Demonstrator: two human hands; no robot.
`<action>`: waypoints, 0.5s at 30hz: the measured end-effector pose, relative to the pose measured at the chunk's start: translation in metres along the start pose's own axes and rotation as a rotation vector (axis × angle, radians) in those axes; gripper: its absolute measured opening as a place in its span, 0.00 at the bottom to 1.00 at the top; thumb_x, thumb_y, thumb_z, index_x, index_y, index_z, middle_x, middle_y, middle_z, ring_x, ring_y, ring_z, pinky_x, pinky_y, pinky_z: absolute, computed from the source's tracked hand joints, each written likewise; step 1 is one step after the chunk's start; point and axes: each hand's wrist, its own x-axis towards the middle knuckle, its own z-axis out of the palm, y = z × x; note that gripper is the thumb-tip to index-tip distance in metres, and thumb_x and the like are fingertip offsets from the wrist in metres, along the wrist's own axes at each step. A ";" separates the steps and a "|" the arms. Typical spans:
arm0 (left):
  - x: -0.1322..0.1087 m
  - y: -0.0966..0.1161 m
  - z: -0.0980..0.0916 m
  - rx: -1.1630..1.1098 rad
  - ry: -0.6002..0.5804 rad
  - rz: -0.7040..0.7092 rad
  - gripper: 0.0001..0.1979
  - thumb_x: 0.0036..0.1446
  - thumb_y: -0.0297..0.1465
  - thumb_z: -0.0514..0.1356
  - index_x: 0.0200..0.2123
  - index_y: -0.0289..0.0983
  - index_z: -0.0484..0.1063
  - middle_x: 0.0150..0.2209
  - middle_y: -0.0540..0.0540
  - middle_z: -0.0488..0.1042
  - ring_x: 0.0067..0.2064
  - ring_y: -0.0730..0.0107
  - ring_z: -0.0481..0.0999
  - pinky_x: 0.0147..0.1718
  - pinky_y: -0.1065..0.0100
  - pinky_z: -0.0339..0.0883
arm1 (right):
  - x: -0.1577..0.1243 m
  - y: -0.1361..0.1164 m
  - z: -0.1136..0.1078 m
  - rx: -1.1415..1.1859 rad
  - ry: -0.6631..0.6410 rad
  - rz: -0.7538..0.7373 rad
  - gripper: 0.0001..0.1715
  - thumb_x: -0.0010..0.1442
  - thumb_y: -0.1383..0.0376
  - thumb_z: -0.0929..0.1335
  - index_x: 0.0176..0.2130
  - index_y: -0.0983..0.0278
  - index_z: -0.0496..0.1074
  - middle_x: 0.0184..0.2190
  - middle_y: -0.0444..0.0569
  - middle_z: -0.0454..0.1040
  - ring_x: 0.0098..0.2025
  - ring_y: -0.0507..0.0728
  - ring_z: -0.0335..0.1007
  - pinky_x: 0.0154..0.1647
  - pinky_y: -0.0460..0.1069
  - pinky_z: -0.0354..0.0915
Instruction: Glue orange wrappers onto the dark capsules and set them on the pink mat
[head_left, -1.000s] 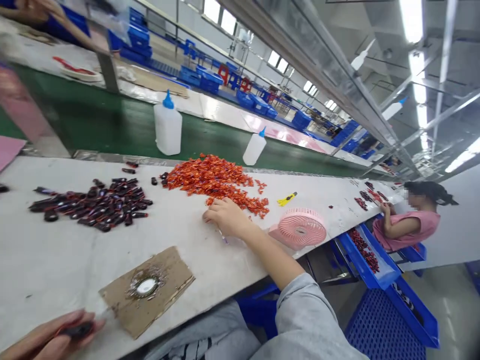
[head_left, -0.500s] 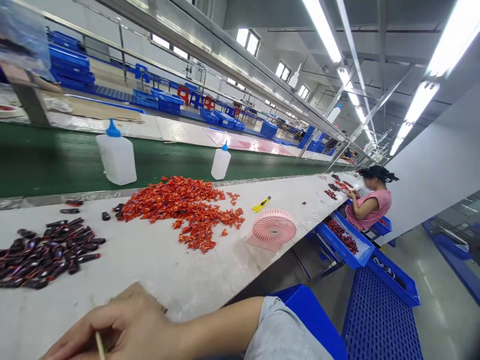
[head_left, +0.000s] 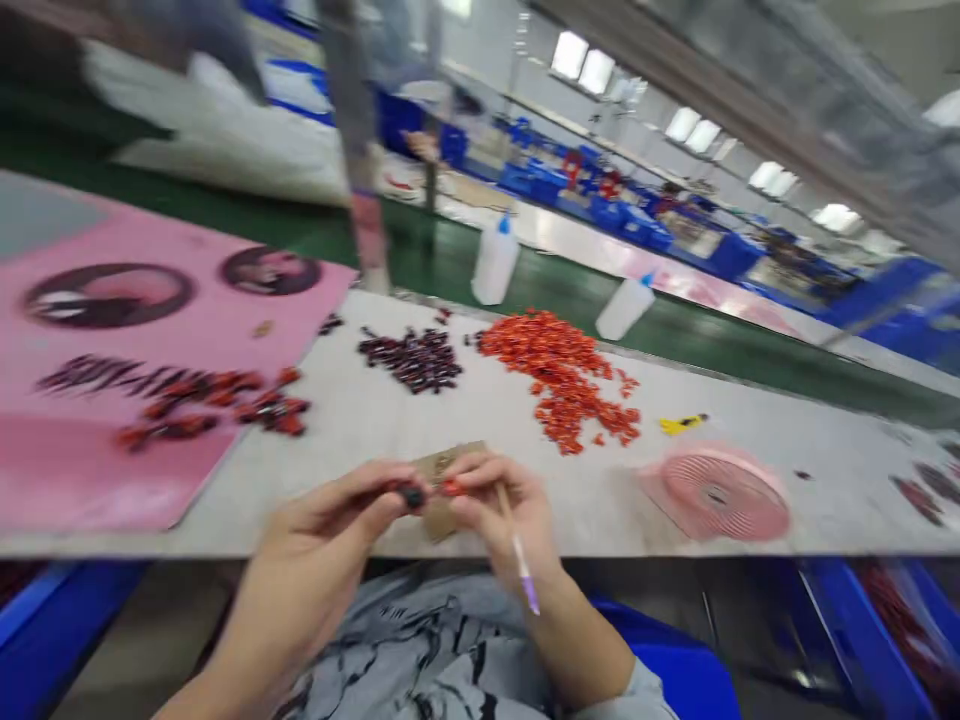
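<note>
Left hand (head_left: 322, 545) clamped on small dark rounded piece (head_left: 410, 495); right hand (head_left: 517, 510) pinching tiny red-orange piece (head_left: 452, 487) plus thin purple-ended stick (head_left: 523, 565). Pieces face each other over brown cardboard (head_left: 441, 524), near edge of white surface (head_left: 352, 430); contact between them can't tell, blurred. Toward far edge: heap of dark elongated pieces (head_left: 420, 362), jagged orange pile (head_left: 555, 350). Smooth pink sheet (head_left: 142, 490) left, round ribbed pink fan (head_left: 720, 495) right by near edge. White surface shows between sheet and cardboard, also between cardboard and fan.
</note>
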 end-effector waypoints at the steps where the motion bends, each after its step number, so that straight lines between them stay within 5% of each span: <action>1: 0.001 0.006 0.005 -0.020 -0.028 0.013 0.14 0.37 0.40 0.78 0.28 0.41 0.84 0.31 0.47 0.82 0.32 0.70 0.79 0.34 0.73 0.76 | 0.002 -0.003 0.000 -0.017 0.019 -0.052 0.10 0.49 0.62 0.80 0.32 0.59 0.79 0.34 0.45 0.80 0.39 0.51 0.77 0.43 0.47 0.73; 5: 0.004 0.017 0.017 -0.036 -0.094 0.146 0.07 0.45 0.37 0.76 0.30 0.44 0.85 0.30 0.46 0.81 0.29 0.73 0.77 0.28 0.75 0.74 | 0.003 -0.006 0.004 -0.156 0.012 -0.212 0.11 0.51 0.67 0.79 0.36 0.56 0.80 0.36 0.44 0.79 0.40 0.51 0.77 0.40 0.46 0.73; 11: 0.002 0.016 0.009 0.066 -0.107 0.203 0.08 0.47 0.38 0.74 0.31 0.43 0.85 0.29 0.44 0.81 0.33 0.66 0.80 0.30 0.71 0.76 | 0.007 -0.004 0.015 -0.385 -0.119 -0.395 0.10 0.55 0.66 0.77 0.39 0.57 0.80 0.36 0.47 0.79 0.39 0.54 0.78 0.41 0.50 0.75; 15: -0.012 0.007 -0.011 0.166 0.065 0.136 0.09 0.44 0.39 0.75 0.31 0.44 0.84 0.34 0.49 0.84 0.36 0.68 0.81 0.36 0.73 0.77 | 0.003 -0.001 0.024 -0.545 -0.153 -0.563 0.11 0.57 0.61 0.76 0.41 0.61 0.79 0.36 0.48 0.82 0.39 0.51 0.79 0.43 0.46 0.76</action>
